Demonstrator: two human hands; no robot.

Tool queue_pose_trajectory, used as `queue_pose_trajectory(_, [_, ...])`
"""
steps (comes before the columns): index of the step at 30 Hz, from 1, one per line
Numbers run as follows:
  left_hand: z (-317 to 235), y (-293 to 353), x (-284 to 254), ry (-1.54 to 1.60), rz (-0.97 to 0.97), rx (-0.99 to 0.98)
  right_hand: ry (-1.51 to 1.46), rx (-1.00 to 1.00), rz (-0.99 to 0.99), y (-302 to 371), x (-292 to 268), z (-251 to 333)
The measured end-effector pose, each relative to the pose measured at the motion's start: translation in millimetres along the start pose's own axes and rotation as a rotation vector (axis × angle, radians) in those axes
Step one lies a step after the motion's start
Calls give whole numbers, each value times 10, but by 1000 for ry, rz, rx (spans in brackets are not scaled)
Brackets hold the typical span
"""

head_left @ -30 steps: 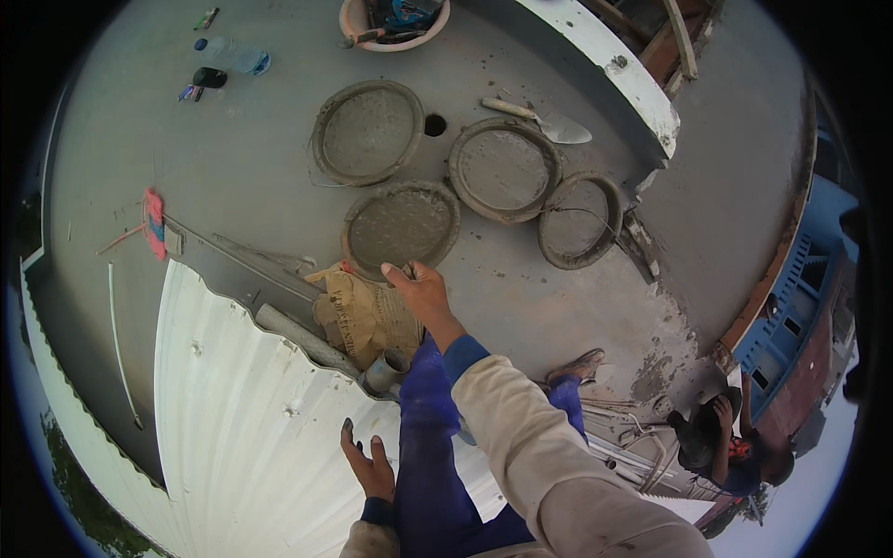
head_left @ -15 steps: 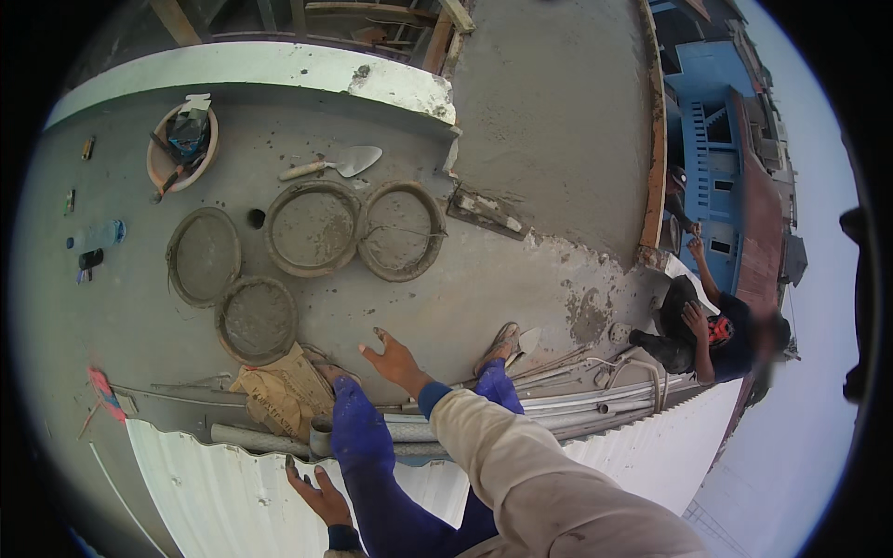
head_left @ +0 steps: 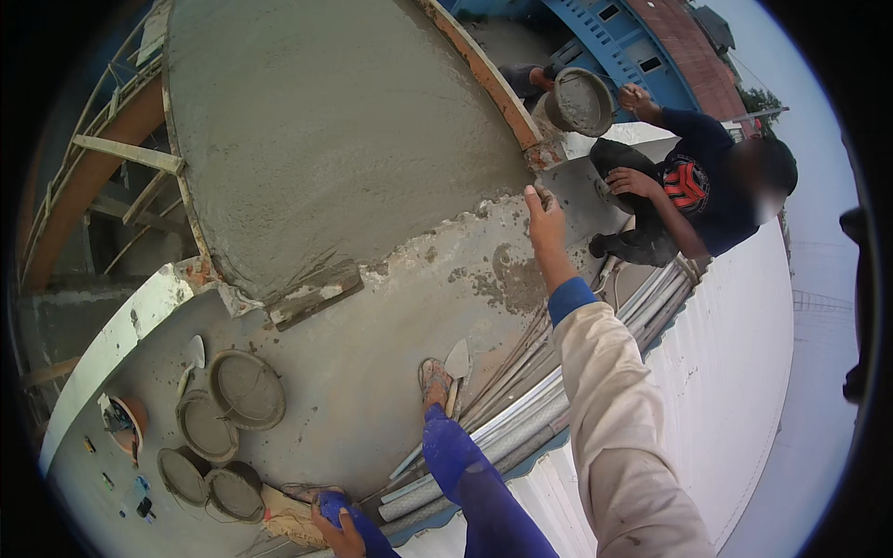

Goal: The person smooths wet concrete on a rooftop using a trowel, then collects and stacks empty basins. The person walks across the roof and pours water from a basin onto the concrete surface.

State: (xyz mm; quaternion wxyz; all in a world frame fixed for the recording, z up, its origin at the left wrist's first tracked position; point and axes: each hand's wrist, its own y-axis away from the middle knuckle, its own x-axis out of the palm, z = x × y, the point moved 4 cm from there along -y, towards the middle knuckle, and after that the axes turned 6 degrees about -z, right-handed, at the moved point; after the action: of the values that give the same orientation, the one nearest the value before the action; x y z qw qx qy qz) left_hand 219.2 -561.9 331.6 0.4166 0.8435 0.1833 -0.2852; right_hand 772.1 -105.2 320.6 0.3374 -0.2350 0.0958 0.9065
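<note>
My right hand (head_left: 547, 225) reaches forward on an outstretched arm, past the edge of wet grey concrete. It holds nothing that I can see, and its fingers look apart, some partly bent. Beyond it a bucket of grey mortar (head_left: 581, 102) hangs beside a crouching co-worker, whose raised hand (head_left: 642, 99) is by its rim. My left hand (head_left: 342, 538) is low beside my knee, fingers stretched and nothing in them; its wrist is cut off by the lower edge. Near my foot lies a trowel (head_left: 457, 361).
Several mortar-filled buckets (head_left: 246, 389) stand at the lower left, near another trowel (head_left: 193, 361) and a tool bucket (head_left: 133, 423). A wooden float (head_left: 316, 294) lies at the concrete slab's (head_left: 344, 130) edge. Pipes (head_left: 484, 446) run along the white corrugated sheet (head_left: 716, 400). A paper sack (head_left: 290, 517) lies by my foot.
My view has swung right toward the co-worker. My right arm has stretched farther out. The mortar bucket beside the co-worker now shows plainly, with the co-worker's hand near it.
</note>
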Motion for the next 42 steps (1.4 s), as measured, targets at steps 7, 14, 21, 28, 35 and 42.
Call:
queue_pose_trajectory(7, [-535, 137, 831, -164, 126, 240, -558, 286, -204, -1978, -569, 574])
queue_pose_trajectory(14, [-103, 172, 684, -210, 26, 192, -750, 400, -108, -1605, -717, 38])
queue_pose_trajectory(21, [495, 67, -371, -250, -139, 68, -386, 509, 101, 970, -726, -795])
queue_pose_trajectory(28, [1454, 62, -1256, -224, -379, -61, 130, 365, 885, 2997, 166, -845])
queue_pose_trajectory(35, [2136, 303, -1672, -63, -497, -248, 453, 83, 1466, 5331, 1468, -560])
queue_pose_trajectory(42, [2513, 523, -2045, 261, -508, -404, 630, -360, 1686, 7293, 2571, -73])
